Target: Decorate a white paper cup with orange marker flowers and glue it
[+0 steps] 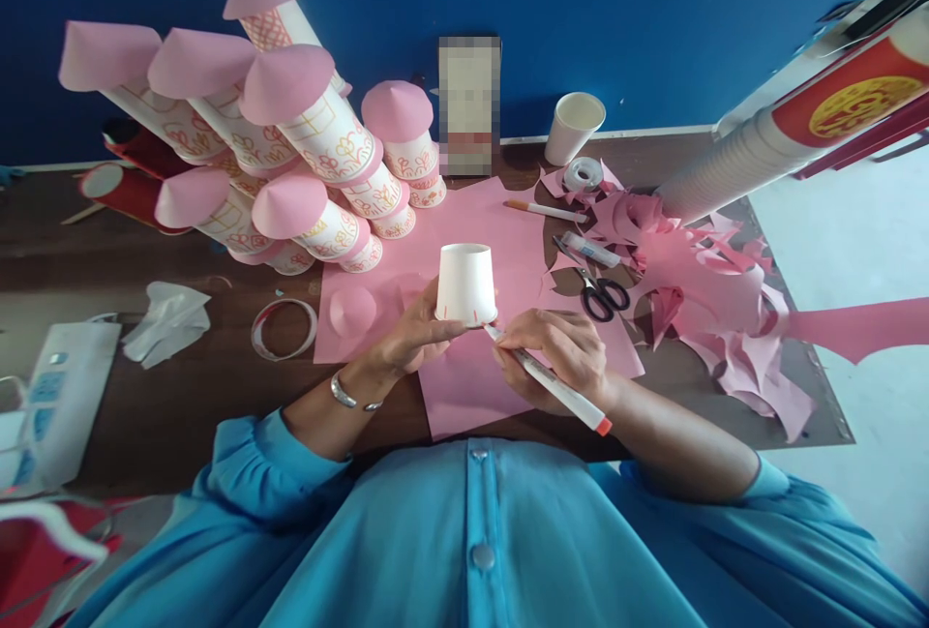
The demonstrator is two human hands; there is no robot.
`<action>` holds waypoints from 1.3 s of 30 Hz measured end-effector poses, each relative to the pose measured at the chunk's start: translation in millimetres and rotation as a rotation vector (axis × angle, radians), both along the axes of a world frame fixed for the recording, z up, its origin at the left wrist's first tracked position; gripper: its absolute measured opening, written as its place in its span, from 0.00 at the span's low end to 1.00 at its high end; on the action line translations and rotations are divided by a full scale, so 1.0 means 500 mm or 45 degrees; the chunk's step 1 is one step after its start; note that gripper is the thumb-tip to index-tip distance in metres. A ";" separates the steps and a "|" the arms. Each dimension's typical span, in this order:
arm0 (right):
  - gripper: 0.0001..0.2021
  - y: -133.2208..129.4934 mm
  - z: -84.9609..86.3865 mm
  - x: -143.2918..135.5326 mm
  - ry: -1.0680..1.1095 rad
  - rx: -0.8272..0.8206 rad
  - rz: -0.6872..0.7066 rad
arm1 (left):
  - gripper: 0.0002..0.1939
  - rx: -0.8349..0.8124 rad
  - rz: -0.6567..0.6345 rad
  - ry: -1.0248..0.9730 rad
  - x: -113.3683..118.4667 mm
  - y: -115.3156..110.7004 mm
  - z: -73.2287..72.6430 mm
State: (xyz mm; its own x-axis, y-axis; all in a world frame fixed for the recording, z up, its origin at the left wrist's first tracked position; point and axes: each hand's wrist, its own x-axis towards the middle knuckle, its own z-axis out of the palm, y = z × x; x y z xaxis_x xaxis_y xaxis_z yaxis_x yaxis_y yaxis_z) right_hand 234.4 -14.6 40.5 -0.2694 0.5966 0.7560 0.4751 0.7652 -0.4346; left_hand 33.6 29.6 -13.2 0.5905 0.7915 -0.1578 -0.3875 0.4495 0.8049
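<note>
My left hand [417,328] grips a white paper cup [465,282] that is turned upside down, with its rim at the bottom. A few short red strokes show near that rim. In my right hand [555,352] is a white marker [558,386] with a red end, its tip at the right side of the cup's rim. Both hands are above pink paper sheets [471,396] on the dark table. A small pink paper cone [352,311] lies left of my left hand.
Paper-cup towers [330,139] with pink cone roofs stand at the back left. Black-handled scissors [604,297], an orange-capped marker [544,211] and pink scraps [704,289] lie to the right. A tall cup stack [755,159] leans there. A tape roll [284,328] lies left.
</note>
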 end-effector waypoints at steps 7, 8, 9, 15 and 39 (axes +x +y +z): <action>0.07 0.000 0.006 0.002 0.023 0.049 -0.022 | 0.38 -0.136 0.034 -0.123 0.006 0.002 0.032; 0.07 0.000 0.006 0.002 0.017 0.053 -0.024 | 0.39 -0.145 0.035 -0.134 0.006 0.003 0.034; 0.07 0.000 0.006 0.002 0.014 0.058 -0.026 | 0.39 -0.152 0.033 -0.144 0.006 0.003 0.034; 0.07 0.001 0.004 0.003 0.022 0.085 -0.024 | 0.38 -0.111 -0.010 -0.160 -0.001 0.001 0.010; 0.08 0.005 0.000 0.003 -0.030 0.080 0.013 | 0.32 0.077 -0.074 0.040 0.005 0.002 0.003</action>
